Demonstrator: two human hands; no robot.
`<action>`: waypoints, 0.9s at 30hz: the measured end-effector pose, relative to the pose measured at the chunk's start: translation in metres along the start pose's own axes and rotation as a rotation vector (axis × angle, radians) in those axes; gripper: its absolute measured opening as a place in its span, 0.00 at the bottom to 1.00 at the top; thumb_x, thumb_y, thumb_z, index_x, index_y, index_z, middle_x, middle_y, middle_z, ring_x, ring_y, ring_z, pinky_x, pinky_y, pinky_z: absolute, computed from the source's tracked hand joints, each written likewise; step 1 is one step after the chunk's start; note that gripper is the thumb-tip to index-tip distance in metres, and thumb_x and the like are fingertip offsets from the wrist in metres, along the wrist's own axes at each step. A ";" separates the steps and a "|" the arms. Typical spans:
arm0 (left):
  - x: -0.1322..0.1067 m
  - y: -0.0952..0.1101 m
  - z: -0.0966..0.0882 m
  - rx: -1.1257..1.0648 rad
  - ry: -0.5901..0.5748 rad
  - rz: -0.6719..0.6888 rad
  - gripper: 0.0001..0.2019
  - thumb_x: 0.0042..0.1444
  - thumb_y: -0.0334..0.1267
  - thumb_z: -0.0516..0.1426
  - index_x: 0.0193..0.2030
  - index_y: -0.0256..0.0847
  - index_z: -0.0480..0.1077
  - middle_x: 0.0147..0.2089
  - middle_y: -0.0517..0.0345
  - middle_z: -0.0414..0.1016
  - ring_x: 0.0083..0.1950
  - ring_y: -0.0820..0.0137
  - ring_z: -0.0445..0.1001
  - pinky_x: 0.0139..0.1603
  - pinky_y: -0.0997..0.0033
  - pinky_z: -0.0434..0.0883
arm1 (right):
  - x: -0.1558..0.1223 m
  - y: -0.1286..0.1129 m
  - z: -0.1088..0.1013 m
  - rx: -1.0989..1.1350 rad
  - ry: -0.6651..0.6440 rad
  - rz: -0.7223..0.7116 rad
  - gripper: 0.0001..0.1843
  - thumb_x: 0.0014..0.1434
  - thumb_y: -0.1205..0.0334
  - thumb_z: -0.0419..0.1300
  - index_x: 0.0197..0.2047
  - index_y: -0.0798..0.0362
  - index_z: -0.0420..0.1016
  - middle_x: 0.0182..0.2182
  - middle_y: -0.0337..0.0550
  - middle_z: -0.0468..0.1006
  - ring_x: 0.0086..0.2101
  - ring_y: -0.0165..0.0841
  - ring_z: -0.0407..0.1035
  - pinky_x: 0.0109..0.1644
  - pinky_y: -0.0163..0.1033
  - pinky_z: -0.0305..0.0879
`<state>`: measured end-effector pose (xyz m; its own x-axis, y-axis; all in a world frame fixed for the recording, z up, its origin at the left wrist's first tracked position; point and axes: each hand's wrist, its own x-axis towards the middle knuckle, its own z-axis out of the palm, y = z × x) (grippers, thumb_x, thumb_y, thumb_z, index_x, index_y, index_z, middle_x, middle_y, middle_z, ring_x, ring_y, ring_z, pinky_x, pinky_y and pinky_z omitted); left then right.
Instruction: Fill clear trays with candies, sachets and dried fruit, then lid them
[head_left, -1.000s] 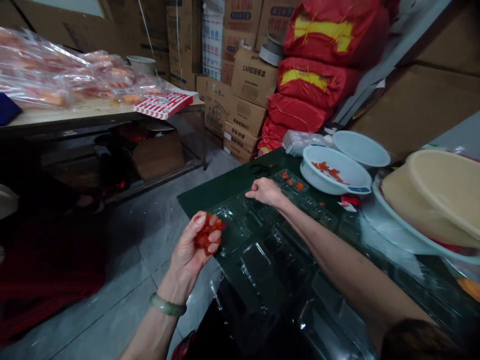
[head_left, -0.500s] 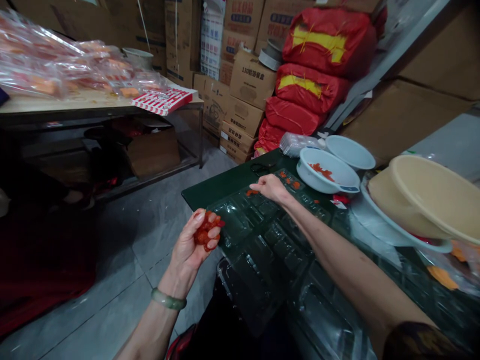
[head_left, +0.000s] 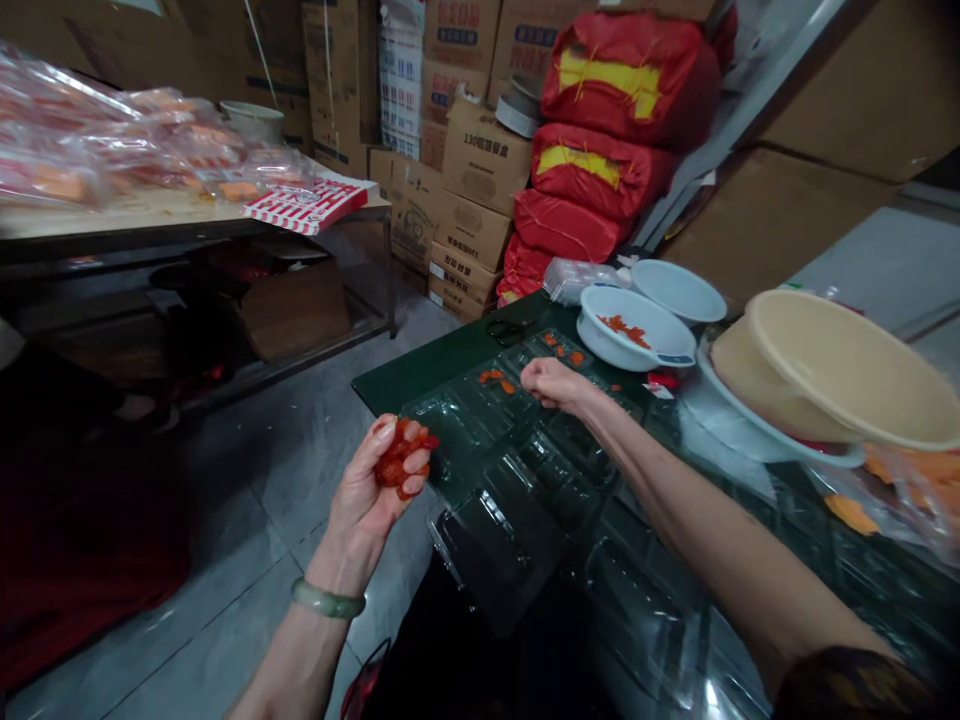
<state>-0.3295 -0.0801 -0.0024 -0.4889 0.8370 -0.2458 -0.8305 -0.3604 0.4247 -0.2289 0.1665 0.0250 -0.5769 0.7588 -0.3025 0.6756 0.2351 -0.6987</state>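
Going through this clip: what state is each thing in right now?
Left hand: closed around red-orange pieces.
Right hand: fingers curled, over the tray.
Clear plastic tray: orange pieces in some cells.
White bowl: holding orange pieces.
Beige basin: tilted, resting on a white basin.

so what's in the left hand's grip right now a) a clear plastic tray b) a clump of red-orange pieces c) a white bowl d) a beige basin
b: the left hand is curled around a clump of red-orange pieces, held up away from the clear plastic tray, which the right hand is over.
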 end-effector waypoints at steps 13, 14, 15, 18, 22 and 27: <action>-0.003 -0.004 0.011 0.042 -0.001 0.013 0.13 0.41 0.33 0.64 0.32 0.42 0.65 0.30 0.61 0.69 0.21 0.78 0.62 0.14 0.83 0.57 | -0.011 0.011 -0.005 -0.148 0.131 -0.070 0.07 0.51 0.72 0.51 0.31 0.55 0.68 0.18 0.33 0.66 0.16 0.23 0.55 0.20 0.29 0.50; -0.003 -0.004 0.013 0.048 -0.006 0.012 0.13 0.41 0.33 0.64 0.32 0.42 0.65 0.30 0.61 0.69 0.21 0.78 0.62 0.14 0.83 0.57 | -0.013 0.013 -0.005 -0.176 0.146 -0.092 0.06 0.51 0.72 0.51 0.31 0.55 0.68 0.19 0.34 0.67 0.18 0.23 0.58 0.22 0.29 0.53; -0.004 -0.005 0.015 0.052 -0.011 0.009 0.13 0.41 0.33 0.65 0.32 0.42 0.65 0.30 0.61 0.69 0.21 0.78 0.62 0.14 0.83 0.57 | -0.014 0.015 -0.003 -0.207 0.157 -0.117 0.05 0.51 0.71 0.53 0.29 0.55 0.69 0.20 0.35 0.69 0.20 0.24 0.61 0.24 0.29 0.55; -0.004 -0.010 0.021 0.063 -0.019 0.005 0.14 0.41 0.33 0.65 0.33 0.43 0.64 0.30 0.62 0.68 0.21 0.78 0.62 0.14 0.83 0.57 | -0.015 0.020 0.005 -0.318 0.189 -0.184 0.02 0.50 0.66 0.59 0.27 0.54 0.71 0.25 0.39 0.74 0.29 0.30 0.67 0.31 0.31 0.59; -0.005 -0.015 0.024 0.078 -0.012 -0.003 0.15 0.42 0.34 0.65 0.34 0.42 0.63 0.30 0.62 0.68 0.21 0.78 0.63 0.14 0.83 0.57 | -0.008 0.023 0.021 -0.437 0.233 -0.221 0.03 0.48 0.63 0.63 0.29 0.50 0.73 0.32 0.41 0.76 0.37 0.35 0.69 0.35 0.34 0.58; -0.006 -0.014 0.024 0.078 0.006 0.010 0.14 0.42 0.34 0.65 0.33 0.43 0.63 0.30 0.62 0.69 0.21 0.78 0.63 0.14 0.83 0.57 | -0.001 0.024 0.021 -0.446 0.255 -0.212 0.06 0.56 0.61 0.56 0.30 0.52 0.72 0.31 0.42 0.77 0.34 0.32 0.70 0.32 0.31 0.58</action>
<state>-0.3083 -0.0706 0.0141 -0.4985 0.8312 -0.2462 -0.8027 -0.3352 0.4933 -0.2215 0.1588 -0.0052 -0.6292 0.7770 0.0204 0.7178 0.5909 -0.3682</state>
